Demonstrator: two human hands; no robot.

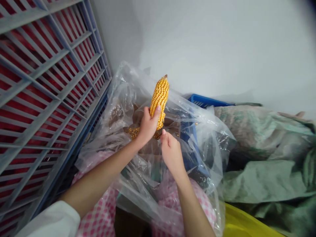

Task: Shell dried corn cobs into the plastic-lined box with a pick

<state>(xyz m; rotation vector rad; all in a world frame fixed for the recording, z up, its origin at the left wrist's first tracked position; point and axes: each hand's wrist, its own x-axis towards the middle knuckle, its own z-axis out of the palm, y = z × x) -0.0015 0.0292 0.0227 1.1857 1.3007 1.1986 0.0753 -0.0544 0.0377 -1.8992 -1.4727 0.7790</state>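
Observation:
A corn cob (160,95) full of yellow kernels stands nearly upright in my left hand (148,125), whose thumb and fingers wrap its lower half. Some kernels look loosened at the cob's lower right side. Just below its bottom end is my right hand (171,149), closed with the thumb against the curled fingers; whether anything sits between them is hidden. Beneath both hands a clear plastic bag (123,89) is spread open, and loose corn kernels (134,132) lie inside it.
At the left rises a stack of grey-blue slatted crates (56,72) with red showing through. A blue basket (209,101) is partly under the plastic. Pale woven sacks (259,131) lie at the right, with a yellow sheet (244,223) below. Behind is a white wall (209,42).

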